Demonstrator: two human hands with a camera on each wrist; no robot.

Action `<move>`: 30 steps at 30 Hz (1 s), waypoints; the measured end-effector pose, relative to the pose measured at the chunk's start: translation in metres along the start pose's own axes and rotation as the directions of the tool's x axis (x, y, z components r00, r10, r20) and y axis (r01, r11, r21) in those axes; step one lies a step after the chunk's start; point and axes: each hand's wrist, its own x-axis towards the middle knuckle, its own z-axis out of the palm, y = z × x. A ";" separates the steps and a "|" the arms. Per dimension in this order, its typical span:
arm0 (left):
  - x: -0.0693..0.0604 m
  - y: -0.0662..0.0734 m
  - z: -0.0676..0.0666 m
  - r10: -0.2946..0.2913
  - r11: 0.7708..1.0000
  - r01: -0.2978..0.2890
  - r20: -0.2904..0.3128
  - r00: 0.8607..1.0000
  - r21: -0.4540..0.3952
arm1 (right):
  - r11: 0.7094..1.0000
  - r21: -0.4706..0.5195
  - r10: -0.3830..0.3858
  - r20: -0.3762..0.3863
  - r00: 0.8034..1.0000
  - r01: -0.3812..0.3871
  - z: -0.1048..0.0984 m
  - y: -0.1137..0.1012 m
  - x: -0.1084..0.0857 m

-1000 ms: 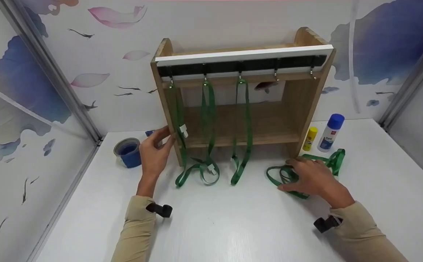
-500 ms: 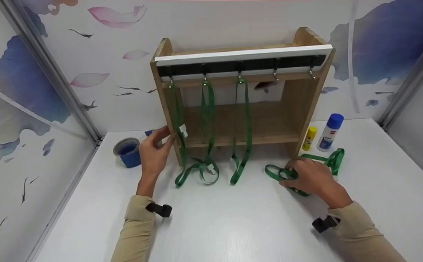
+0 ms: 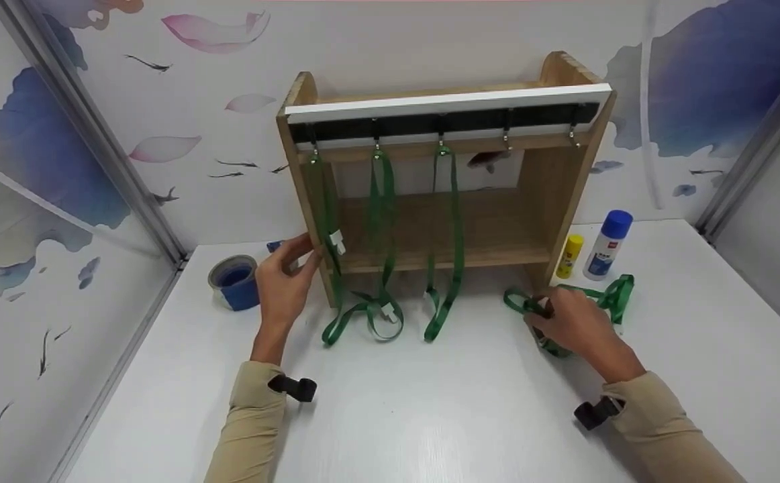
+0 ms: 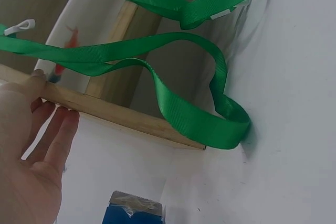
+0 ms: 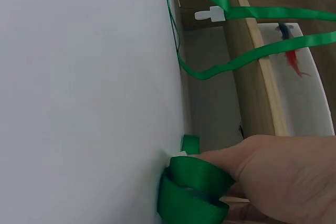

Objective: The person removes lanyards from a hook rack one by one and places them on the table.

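A wooden shelf (image 3: 544,184) stands at the back of the table, with a black hook strip (image 3: 474,123) along its front top. My left hand (image 3: 286,285) grips the shelf's left side board; in the left wrist view thumb and fingers lie on either side of the board (image 4: 126,113). Three green lanyards (image 3: 457,228) hang from the left and middle hooks, and two hooks to the right carry nothing. Low at the right, my right hand (image 3: 581,325) pinches a gathered green lanyard (image 3: 516,300). In the right wrist view that lanyard (image 5: 191,208) loops below the thumb.
Another green lanyard (image 3: 619,295) lies right of my right hand. A yellow glue stick (image 3: 570,257) and a blue-capped white bottle (image 3: 608,245) stand behind it. A roll of blue tape (image 3: 239,288) sits left of my left hand. Patterned walls enclose the white table (image 3: 390,416).
My right fingers have drawn together on the loose lanyard, pulling its loops in slightly to the right and bunching them. My left hand stays on the shelf's side.
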 end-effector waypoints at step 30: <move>-0.009 0.033 0.000 -0.069 0.998 0.069 -0.001 0.998 -0.005 | 0.852 0.328 -0.184 -0.542 0.820 0.409 0.012 -0.134 0.005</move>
